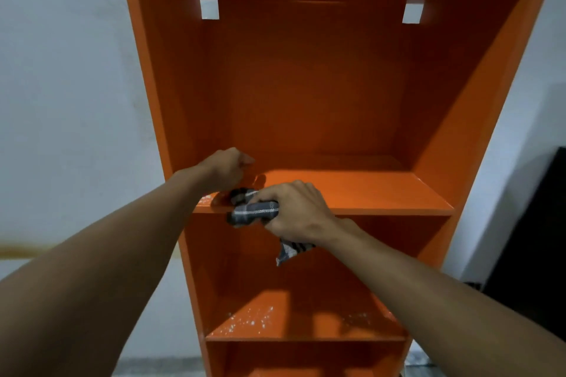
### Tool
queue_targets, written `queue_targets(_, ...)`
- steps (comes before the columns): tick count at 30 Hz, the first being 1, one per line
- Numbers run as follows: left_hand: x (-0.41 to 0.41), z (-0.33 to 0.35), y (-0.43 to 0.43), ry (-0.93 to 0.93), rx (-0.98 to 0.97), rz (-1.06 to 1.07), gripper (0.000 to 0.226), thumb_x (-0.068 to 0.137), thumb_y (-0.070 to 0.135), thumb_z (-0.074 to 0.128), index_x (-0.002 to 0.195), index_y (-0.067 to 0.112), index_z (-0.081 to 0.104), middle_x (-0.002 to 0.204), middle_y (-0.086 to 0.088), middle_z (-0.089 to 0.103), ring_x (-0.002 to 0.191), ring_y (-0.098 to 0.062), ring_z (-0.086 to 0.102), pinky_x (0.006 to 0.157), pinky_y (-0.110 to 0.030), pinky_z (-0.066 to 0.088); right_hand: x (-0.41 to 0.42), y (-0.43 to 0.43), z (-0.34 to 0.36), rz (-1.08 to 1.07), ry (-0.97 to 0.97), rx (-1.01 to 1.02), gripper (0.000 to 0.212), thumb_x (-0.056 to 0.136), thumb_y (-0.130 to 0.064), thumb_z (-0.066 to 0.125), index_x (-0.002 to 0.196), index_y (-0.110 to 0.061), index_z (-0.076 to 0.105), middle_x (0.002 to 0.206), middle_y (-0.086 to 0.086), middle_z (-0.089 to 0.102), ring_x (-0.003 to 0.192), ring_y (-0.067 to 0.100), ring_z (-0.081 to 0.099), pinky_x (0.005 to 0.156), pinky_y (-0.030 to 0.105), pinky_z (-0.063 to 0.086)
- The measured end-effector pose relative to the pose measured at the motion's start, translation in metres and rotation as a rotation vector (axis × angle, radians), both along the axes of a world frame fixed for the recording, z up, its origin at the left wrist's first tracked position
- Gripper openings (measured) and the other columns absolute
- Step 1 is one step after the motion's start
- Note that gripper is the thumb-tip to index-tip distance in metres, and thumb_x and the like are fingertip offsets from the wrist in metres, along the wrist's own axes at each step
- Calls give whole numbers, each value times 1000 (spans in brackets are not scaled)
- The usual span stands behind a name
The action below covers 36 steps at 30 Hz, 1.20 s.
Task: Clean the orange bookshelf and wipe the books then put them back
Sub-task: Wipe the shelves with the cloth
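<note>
A grey checked cloth (254,210) is gripped by the right hand (294,211) at the upper shelf (382,193) edge of the orange bookshelf (459,101); the left hand (226,168) is fisted just beside

The tall orange wooden bookshelf (306,86) stands against a white plaster wall (61,70), which shows on L and R of it. The upper shelf board (382,193) lies above the lower shelf board (306,324). The crumpled grey checked cloth (254,211) sits at the front edge of the upper shelf board, L part, inside the right hand (294,211); one end hangs under this hand. The left hand (226,168) is just behind and L of the cloth. A flat black object (536,239) is R of the bookshelf, near the wall.
</note>
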<state>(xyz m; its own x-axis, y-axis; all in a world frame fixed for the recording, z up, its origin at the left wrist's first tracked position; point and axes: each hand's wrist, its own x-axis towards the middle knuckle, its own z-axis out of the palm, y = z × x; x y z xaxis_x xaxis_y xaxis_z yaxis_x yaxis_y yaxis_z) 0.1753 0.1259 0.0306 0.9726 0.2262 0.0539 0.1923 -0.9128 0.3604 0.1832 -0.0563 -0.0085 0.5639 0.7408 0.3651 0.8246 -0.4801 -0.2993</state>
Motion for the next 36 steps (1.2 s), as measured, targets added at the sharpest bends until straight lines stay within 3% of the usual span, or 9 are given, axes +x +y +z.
queue_targets(5,-22,13,3,48,411,46,38,100,11,48,138,15,48,131,-10,59,110,-26,63,95,-39,52,45,-14,38,-123,-87,51,47,72,-11,61,109,-40,67,98,2,73,92,33,64,71,35,48)
queue_targets(7,-34,21,-1,113,703,38,36,102,18,46,138,17,48,130,-7,60,114,-27,62,102,-43,46,79,-21,37,-250,-54,9,55,77,-16,59,124,-44,56,117,5,69,106,36,61,82,38,47)
queue_targets(9,-46,26,-4,290,1052,67,40,102,33,47,141,23,45,146,-3,50,139,-30,42,116,-57,20,96,-21,21,-300,82,-134,53,86,-35,56,135,-50,41,134,5,58,115,36,56,91,43,45)
queue_targets(12,-56,26,2,509,1351,144,59,97,50,45,151,31,30,163,-4,20,152,-31,1,113,-69,-9,90,-1,3,-247,83,-183,43,91,-50,42,134,-51,44,129,6,58,111,38,56,91,47,46)
queue_targets(19,-65,31,20,398,1455,129,74,86,63,58,150,42,28,163,3,21,152,-28,0,110,-71,-10,18,36,0,127,-22,24,48,75,-18,57,116,-41,63,95,0,71,90,35,62,66,32,36)
queue_targets(23,-71,33,24,362,1449,60,79,87,61,58,152,30,28,161,1,25,152,-25,8,118,-60,-6,36,46,21,13,36,228,59,71,-9,57,123,-38,57,104,3,72,99,34,63,72,35,44)
queue_targets(26,-73,35,27,342,1433,19,81,87,61,58,153,26,26,160,2,27,152,-23,11,120,-54,2,61,63,22,-148,105,17,55,79,-19,57,132,-34,48,119,9,66,108,38,59,88,42,46)
queue_targets(28,-72,35,33,313,1425,0,79,87,61,59,151,25,31,157,2,31,150,-22,16,120,-52,6,67,80,16,-185,162,-133,35,81,-34,56,116,-29,56,104,8,67,96,36,62,79,38,49)
queue_targets(36,-66,37,48,198,1417,-79,61,82,59,66,132,27,54,135,6,54,137,-17,38,115,-44,15,53,130,23,-101,253,-115,16,82,-27,51,96,-21,55,91,8,60,85,33,58,72,36,43)
